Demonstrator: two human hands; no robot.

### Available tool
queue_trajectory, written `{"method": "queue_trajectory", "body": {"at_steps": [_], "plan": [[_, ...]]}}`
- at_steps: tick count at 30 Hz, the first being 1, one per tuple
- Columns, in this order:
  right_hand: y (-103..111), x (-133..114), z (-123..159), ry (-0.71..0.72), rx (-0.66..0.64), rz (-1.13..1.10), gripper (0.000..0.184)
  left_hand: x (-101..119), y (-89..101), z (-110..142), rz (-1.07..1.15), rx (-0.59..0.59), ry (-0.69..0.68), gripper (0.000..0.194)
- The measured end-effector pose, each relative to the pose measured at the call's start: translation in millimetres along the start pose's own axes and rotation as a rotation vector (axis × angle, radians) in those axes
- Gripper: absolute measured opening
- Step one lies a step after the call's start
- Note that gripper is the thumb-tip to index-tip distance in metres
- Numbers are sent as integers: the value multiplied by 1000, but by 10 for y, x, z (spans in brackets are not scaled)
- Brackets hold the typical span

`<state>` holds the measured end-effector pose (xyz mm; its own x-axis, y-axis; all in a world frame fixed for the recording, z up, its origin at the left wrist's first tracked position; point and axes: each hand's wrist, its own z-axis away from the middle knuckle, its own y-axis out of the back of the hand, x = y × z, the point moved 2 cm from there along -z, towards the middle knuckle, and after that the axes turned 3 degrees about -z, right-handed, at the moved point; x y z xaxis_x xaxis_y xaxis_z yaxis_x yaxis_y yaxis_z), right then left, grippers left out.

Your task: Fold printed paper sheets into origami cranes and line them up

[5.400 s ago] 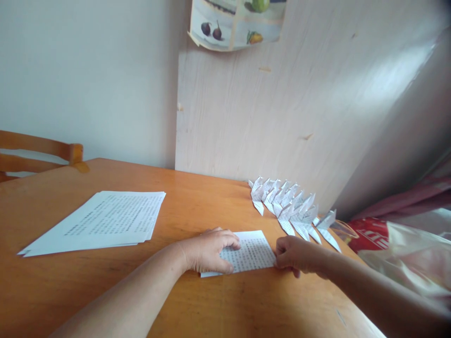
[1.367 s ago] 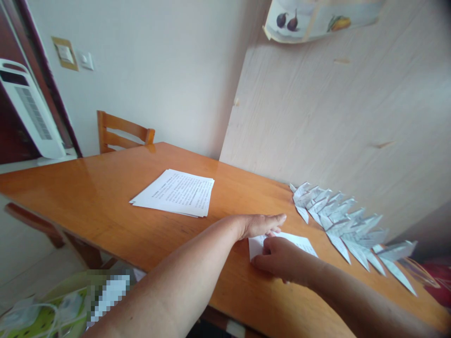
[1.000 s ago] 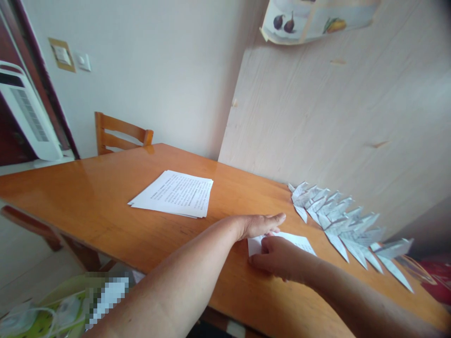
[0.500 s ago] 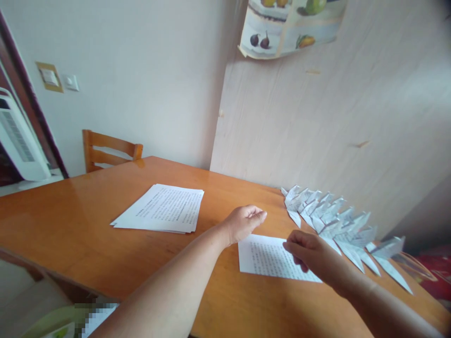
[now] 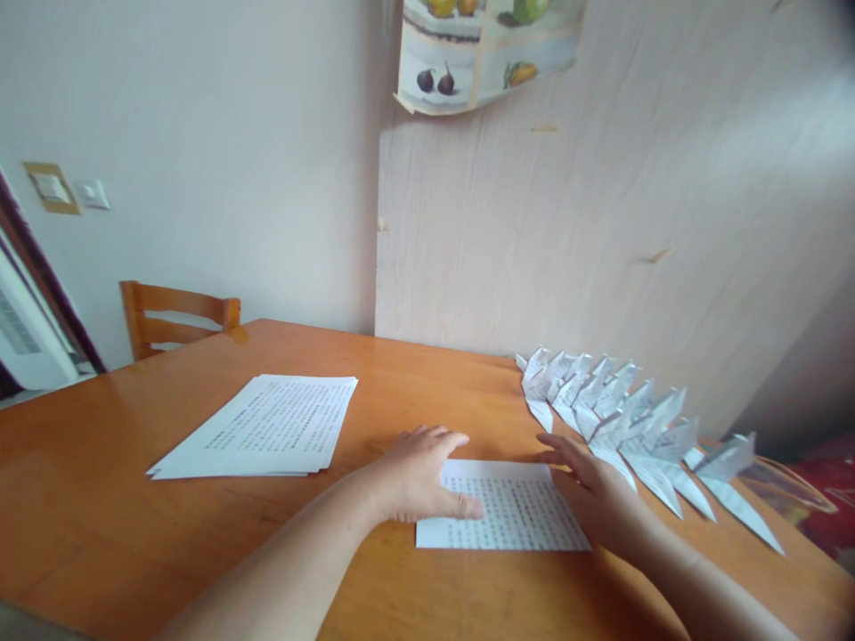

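A printed sheet of paper [image 5: 511,512] lies flat on the wooden table in front of me. Over its left edge is my left hand [image 5: 427,476], open, with the thumb stretched across the print and the fingers pointing away from me. At the sheet's right edge, my right hand [image 5: 588,485] is open too, its fingers extended past the far right corner. Neither hand grips anything; whether they press on the sheet I cannot tell. To the right, several folded paper pieces [image 5: 614,401] with upright points stand in rows.
A stack of printed sheets [image 5: 273,427] rests on the table [image 5: 100,499] to the left. Behind it is a wooden chair [image 5: 177,312]. A wall closes off the far side, with a fruit picture [image 5: 491,53] hanging on it. Something red [image 5: 815,503] shows at the right edge.
Both hands have opened from curled fingers and come down to the sides of the sheet. My view has turned slightly to the right.
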<state>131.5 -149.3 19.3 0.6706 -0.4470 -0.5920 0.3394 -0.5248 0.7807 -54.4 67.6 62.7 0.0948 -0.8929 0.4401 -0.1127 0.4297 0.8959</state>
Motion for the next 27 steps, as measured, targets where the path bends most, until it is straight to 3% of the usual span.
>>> {"method": "queue_trajectory", "body": {"at_steps": [4,9,20,27], "plan": [[21,-69,38,75,-34,98,58,72,-20,35,-84,-74,-65,116],[49,-208,76,81,-53,230,57,66,-75,48,-130,-154,-68,126],[32,-235,60,89,-77,243,59,87,-73,46,-115,-169,-50,124],[53,-244,47,111,19,147,48,119,-69,65,-91,-140,-59,122]]}}
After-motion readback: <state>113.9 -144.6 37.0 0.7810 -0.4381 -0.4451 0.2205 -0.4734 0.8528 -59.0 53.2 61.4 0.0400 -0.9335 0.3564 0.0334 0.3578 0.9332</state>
